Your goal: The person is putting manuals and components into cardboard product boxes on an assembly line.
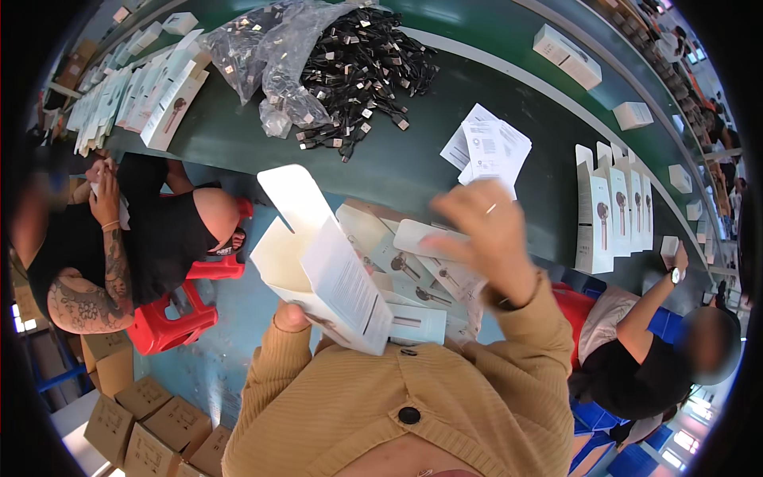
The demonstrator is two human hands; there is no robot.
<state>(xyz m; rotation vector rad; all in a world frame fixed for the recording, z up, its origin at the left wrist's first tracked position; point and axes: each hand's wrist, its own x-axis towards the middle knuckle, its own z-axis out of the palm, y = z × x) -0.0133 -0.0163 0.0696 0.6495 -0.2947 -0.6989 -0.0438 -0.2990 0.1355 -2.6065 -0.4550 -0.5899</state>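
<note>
Carton (342, 286), white, printed, flap raised, held before the chest in the grip of the left hand (291, 316), whose thumb shows at the lower side; further cartons (429, 296), printed with dark devices, grouped just beyond. Right hand (489, 230), blurred, fingers apart above these, contact with them impossible to tell. On the dark green worktop (381, 176): paper leaflets (497, 147), loosely stacked; upright cartons (600, 222) in a row at right; black USB cables (358, 71), heaped beside a clear plastic bag (278, 63).
</note>
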